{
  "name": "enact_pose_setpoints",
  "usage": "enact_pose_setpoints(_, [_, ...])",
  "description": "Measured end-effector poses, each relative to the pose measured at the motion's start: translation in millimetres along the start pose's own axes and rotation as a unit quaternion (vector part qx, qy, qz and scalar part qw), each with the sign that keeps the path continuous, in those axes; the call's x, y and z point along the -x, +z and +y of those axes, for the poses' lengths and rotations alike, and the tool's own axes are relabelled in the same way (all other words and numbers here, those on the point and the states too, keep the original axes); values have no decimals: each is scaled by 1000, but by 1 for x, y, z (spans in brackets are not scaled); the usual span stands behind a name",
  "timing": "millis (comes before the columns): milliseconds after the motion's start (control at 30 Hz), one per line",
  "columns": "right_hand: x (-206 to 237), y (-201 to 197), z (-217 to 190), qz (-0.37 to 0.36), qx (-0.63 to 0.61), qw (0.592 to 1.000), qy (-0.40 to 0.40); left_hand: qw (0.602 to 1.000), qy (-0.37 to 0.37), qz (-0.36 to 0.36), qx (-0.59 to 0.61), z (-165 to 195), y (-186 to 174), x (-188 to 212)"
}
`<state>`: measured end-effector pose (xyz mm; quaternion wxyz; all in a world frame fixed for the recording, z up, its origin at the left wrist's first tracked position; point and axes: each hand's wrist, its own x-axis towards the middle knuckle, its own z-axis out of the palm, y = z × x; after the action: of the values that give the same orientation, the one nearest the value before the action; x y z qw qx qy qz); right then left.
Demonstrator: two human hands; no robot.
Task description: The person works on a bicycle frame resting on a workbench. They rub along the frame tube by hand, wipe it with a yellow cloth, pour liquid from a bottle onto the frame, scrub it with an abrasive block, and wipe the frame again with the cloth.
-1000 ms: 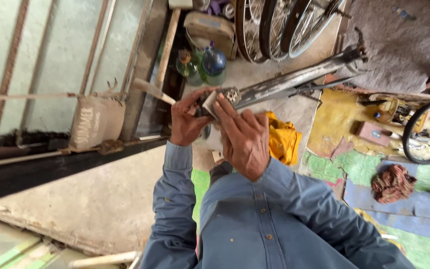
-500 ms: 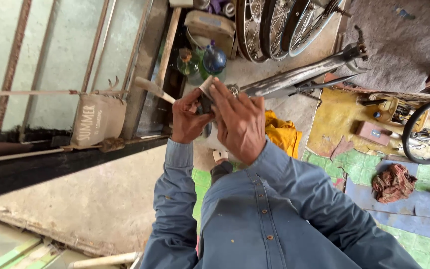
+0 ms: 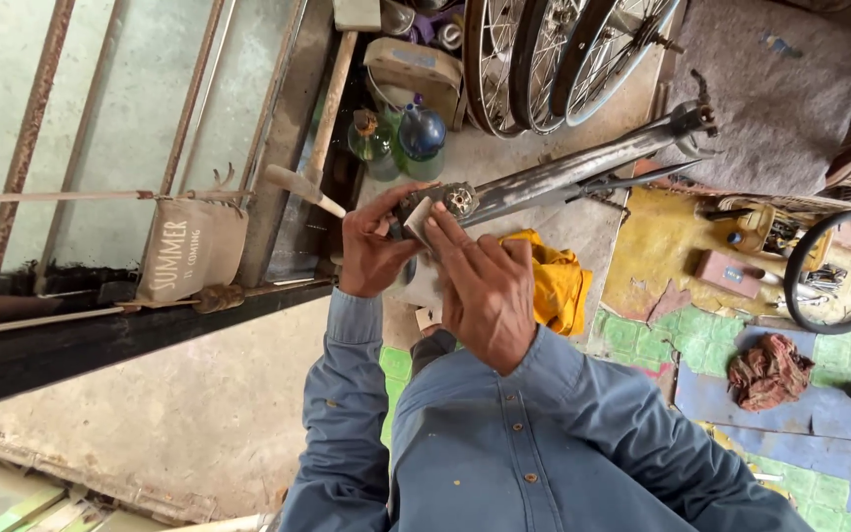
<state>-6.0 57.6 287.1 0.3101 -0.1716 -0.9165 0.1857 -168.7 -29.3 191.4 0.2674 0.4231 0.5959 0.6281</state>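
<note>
While the left hand (image 3: 371,258) grips a metal tube's (image 3: 583,167) geared end, the right hand (image 3: 490,291) pinches a small pale piece (image 3: 418,223) against it.

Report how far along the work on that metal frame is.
Done: frame is stripped, wheels stand apart against the wall. In hand: left hand steadies the frame's end, right hand presses a pale pad beside its bearing. Left: cannot tell; wheels remain off.

One view only — a head-worn camera looking steeply down past the person's blue-shirted chest (image 3: 544,443). It sits close above both hands at mid-frame, the workshop floor (image 3: 150,414) and leaning bicycle wheels (image 3: 544,59) spread farther off.
</note>
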Motion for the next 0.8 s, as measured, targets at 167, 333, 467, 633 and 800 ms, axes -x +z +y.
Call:
enact_pose_setpoints(167, [-2,-4,-2,-1,9,1000,11,998,-23,11,65,-6,0,-1])
enact_pose_setpoints(333, [-4,1,1,-6,-3,1000,-5,997,5,14,78,-10,0,-1])
enact_pose_setpoints(467, [-8,3,1,0,12,1000,1,999,-11,34,12,-6,2,-2])
enact_pose_setpoints(633, [-3,-4,1,-2,-21,1000,-17,999,2,10,32,11,1,-6])
enact_pose_setpoints(800, [2,-3,7,-16,-16,1000,-7,999,-13,20,28,15,2,-8])
